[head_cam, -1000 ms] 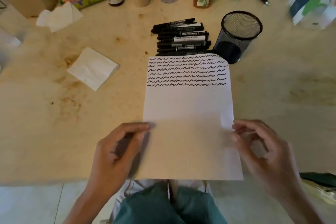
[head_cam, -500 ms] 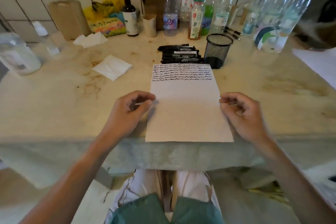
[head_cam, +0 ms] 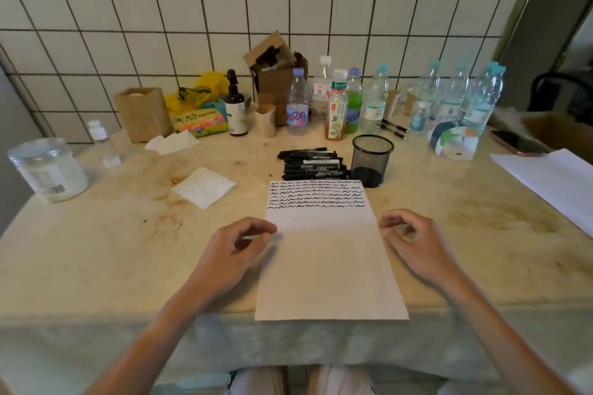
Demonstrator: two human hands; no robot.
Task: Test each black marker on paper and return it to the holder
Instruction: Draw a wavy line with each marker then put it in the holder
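Observation:
A white sheet of paper (head_cam: 324, 266) lies in front of me, with several rows of black squiggles across its top. Just behind it lies a pile of several black markers (head_cam: 313, 163), capped and on their sides. To the right of the pile stands a black mesh holder (head_cam: 372, 157), upright, with no marker showing inside. My left hand (head_cam: 237, 247) sits at the sheet's left edge with loosely curled fingers, its fingertips at the edge. My right hand (head_cam: 414, 237) sits just off the right edge, curled the same way. Neither hand holds a marker.
A folded tissue (head_cam: 203, 186) lies left of the paper. Several bottles (head_cam: 337, 106), a cardboard box (head_cam: 276, 80) and a clear jar (head_cam: 48, 170) line the back and left of the stained table (head_cam: 112, 250). Another white sheet (head_cam: 552, 183) and a phone (head_cam: 516, 141) lie at the right.
The view has lifted and pulled back, so the tiled wall and the whole table show. Both hands stay at the paper's sides; their fingertips have eased off its edges.

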